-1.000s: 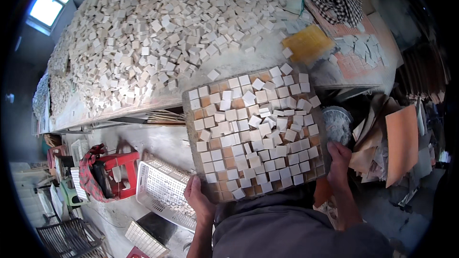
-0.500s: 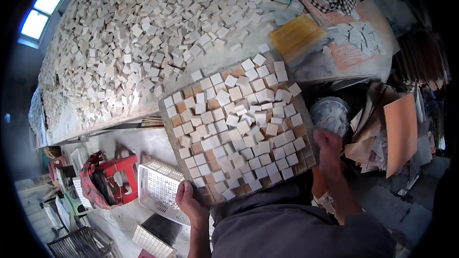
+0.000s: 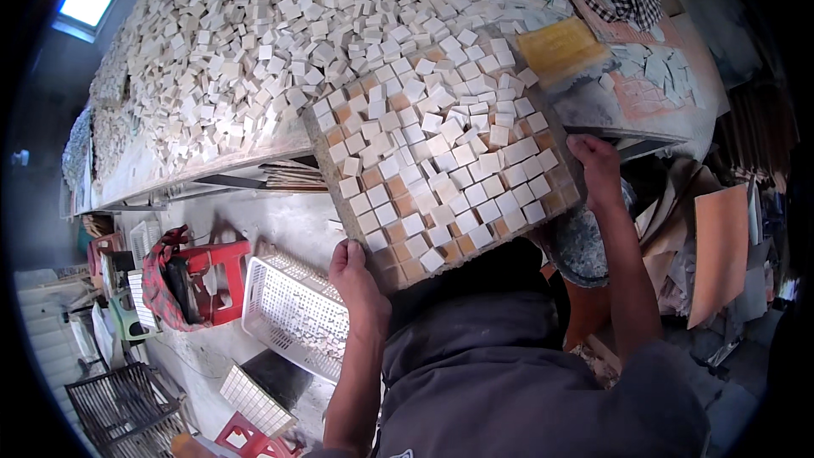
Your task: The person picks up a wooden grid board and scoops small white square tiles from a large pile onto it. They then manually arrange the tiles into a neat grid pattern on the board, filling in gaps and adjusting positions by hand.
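A square, shallow gridded tray (image 3: 326,163) is held up tilted in front of me, its far part over the table edge. Small cream-white square tiles (image 3: 443,191) cover it; some lie flat in the cells, others are heaped loosely in the middle. Bare brownish cells show between them. My left hand (image 3: 354,273) grips the near left corner, thumb on top and the other fingers mostly hidden. At the right side, my right hand (image 3: 599,168) is closed on the tray's edge.
A big heap of loose tiles (image 3: 246,42) spreads over the table (image 3: 203,176). A yellow block (image 3: 561,49) lies at its right. Below are a white plastic basket (image 3: 292,315), a red stool (image 3: 229,284), a bucket (image 3: 583,246) and stacked orange-brown sheets (image 3: 719,242).
Both hands have raised the tray and shifted it away from me and slightly right. Several loose tiles have slid, and more bare cells show along the near edge.
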`<action>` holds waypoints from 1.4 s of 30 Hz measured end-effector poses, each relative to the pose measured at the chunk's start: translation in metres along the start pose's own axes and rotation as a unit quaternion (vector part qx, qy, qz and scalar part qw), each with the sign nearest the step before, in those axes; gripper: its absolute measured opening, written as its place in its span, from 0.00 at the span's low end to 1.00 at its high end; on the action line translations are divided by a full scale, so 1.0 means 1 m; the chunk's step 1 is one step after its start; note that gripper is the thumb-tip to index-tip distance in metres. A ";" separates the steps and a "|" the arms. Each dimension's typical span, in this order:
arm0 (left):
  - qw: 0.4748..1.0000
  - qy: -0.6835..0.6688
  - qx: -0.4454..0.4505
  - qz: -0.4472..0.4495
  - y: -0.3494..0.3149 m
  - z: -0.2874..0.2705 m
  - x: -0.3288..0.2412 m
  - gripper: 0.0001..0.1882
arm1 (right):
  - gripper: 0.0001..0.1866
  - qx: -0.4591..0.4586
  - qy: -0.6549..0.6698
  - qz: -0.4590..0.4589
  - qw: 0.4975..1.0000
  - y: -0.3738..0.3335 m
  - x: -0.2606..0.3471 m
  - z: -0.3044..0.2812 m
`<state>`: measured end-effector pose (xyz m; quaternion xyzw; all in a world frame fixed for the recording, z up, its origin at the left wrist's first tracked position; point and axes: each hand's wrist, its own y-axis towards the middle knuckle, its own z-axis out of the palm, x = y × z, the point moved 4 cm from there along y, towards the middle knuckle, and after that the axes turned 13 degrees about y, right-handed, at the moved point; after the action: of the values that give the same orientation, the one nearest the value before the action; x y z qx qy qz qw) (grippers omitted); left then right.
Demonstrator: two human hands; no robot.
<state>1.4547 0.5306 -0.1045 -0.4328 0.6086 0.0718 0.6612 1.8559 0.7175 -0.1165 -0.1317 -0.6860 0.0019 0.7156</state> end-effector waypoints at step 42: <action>0.992 -0.067 0.082 0.064 0.033 0.004 0.040 0.11 | 0.14 0.049 0.016 -0.029 0.998 0.028 -0.008 0.004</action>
<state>1.4474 0.5362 -0.1560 -0.3319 0.5929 0.0928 0.7278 1.8561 0.7441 -0.1293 -0.0769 -0.6771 0.0127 0.7317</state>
